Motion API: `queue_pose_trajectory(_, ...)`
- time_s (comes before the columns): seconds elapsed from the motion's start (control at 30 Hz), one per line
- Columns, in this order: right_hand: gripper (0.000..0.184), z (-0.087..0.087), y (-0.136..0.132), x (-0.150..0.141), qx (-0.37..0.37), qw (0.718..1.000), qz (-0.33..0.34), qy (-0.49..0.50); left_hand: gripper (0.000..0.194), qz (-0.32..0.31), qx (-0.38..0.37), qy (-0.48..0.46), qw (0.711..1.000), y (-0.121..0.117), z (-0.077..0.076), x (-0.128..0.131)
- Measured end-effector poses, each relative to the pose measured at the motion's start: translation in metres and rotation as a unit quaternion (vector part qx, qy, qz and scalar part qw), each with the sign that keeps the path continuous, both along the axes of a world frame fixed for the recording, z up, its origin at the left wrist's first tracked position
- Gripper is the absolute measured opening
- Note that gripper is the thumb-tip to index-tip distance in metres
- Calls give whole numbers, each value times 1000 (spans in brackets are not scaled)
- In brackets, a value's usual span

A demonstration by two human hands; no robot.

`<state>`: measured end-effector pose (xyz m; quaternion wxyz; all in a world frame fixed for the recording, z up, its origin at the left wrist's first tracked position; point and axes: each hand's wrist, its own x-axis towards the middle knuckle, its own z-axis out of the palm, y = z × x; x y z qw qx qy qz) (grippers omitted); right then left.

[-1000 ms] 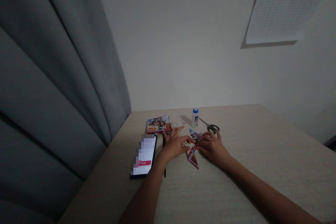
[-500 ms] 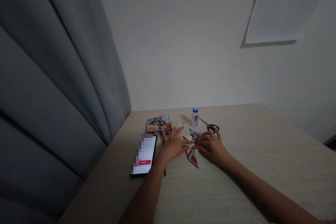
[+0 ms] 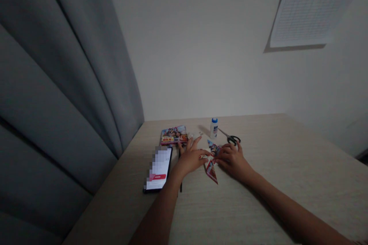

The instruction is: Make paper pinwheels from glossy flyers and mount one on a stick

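Note:
A colourful folded paper (image 3: 212, 172), with pointed flaps at top and bottom, lies on the table between my hands. From the left, my left hand (image 3: 192, 160) grips its edge between thumb and index finger, the other fingers spread out. My right hand (image 3: 230, 157) closes on the paper's right side with bent fingers that hide part of it. Just beyond my right fingertips lie black-handled scissors (image 3: 233, 139). A white glue bottle (image 3: 214, 128) with a blue cap stands upright behind the paper.
A phone (image 3: 158, 176) with its screen lit lies left of my left forearm. Behind it is a stack of printed leaflets (image 3: 174, 135). A thin dark stick (image 3: 181, 187) lies partly under my left hand. A grey curtain (image 3: 71, 84) hangs at the left, and a wall stands behind the table.
Almost nothing differs. The whole view has shifted very slightly, and both hands stay at the folded paper.

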<state>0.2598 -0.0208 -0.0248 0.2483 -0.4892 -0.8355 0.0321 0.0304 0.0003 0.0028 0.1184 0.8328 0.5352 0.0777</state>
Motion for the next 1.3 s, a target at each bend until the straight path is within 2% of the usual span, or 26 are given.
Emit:
queue_pose_trajectory(0.2,17,-1,0,1,2,1000,0,-5,32,-7,-24,17,1000,0,6,-2)
queue_pose_trajectory(0.37,16,0,-1,0,-2,1000,-3,3,32,-1,-33,11,999,1,5,-2)
queue_pose_trajectory(0.63,16,1,-1,0,-14,1000,-5,-5,30,6,9,-39,999,0,4,2)
queue_pose_trajectory(0.8,18,1,-1,-1,-13,1000,-5,-9,29,-27,-26,-11,999,-1,4,3)
queue_pose_trajectory(1.0,18,2,-2,-1,-5,1000,-6,-9,30,-23,-44,12,999,-1,3,0)
queue_pose_trajectory(1.2,17,1,-1,0,-9,1000,-3,-5,31,-23,-51,13,998,-2,7,1)
queue_pose_trajectory(1.3,17,1,-1,0,-14,1000,-4,-2,29,-17,-25,-1,1000,-3,7,4)
